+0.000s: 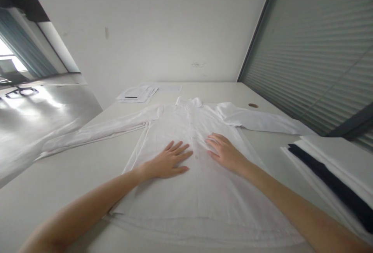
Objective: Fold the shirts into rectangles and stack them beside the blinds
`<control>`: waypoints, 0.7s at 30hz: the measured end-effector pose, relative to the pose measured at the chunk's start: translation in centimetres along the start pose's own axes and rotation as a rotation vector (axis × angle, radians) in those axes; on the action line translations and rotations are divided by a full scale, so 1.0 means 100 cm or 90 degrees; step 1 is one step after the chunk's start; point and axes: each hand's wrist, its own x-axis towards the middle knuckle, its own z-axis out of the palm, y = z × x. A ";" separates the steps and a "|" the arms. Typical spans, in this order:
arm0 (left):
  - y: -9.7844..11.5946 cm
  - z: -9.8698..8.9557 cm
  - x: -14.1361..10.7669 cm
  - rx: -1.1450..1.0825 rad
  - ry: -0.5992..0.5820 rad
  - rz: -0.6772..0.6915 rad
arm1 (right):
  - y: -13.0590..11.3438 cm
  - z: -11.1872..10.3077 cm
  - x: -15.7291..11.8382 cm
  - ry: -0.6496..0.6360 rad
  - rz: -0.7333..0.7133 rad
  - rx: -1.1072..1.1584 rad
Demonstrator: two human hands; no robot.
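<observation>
A white button-up shirt (189,202) lies spread front side up, its collar at the far end and its hem towards me. Both sleeves stretch out sideways, the left one reaching the table's left edge. My left hand (171,159) rests flat on the shirt front, left of the button line, with fingers spread. On the other side of the buttons, my right hand (224,151) touches the cloth with its fingers apart and slightly bent. Neither hand grips the fabric.
The shirt is on a white table (87,202). Folded white and dark clothes (338,167) are stacked at the right. Papers (136,94) lie at the far left, near the wall. A round brown spot (253,105) marks the tabletop. Blinds (314,58) line the right side.
</observation>
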 end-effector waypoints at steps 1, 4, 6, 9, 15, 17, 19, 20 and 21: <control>0.000 0.000 0.000 0.002 -0.003 -0.001 | -0.016 -0.008 -0.005 -0.014 -0.030 0.025; 0.002 0.000 0.000 0.011 -0.014 -0.010 | -0.061 -0.027 -0.022 -0.159 -0.152 0.107; 0.004 0.000 0.000 0.015 -0.013 -0.015 | -0.084 -0.033 -0.032 -0.233 -0.204 0.107; 0.004 0.001 0.000 0.015 -0.004 -0.014 | -0.103 -0.031 -0.043 -0.264 -0.236 0.058; 0.002 0.004 -0.002 0.021 0.010 -0.010 | -0.115 -0.019 -0.053 -0.184 -0.308 -0.056; 0.002 0.004 -0.002 0.027 0.019 -0.007 | -0.118 -0.016 -0.055 -0.147 -0.349 -0.095; 0.001 0.003 -0.002 0.034 0.023 -0.002 | -0.120 -0.014 -0.056 -0.113 -0.385 -0.128; 0.001 0.001 -0.003 0.036 0.021 0.003 | -0.120 -0.013 -0.057 -0.097 -0.397 -0.137; 0.001 0.000 -0.003 0.036 0.018 0.007 | -0.120 -0.012 -0.057 -0.085 -0.403 -0.140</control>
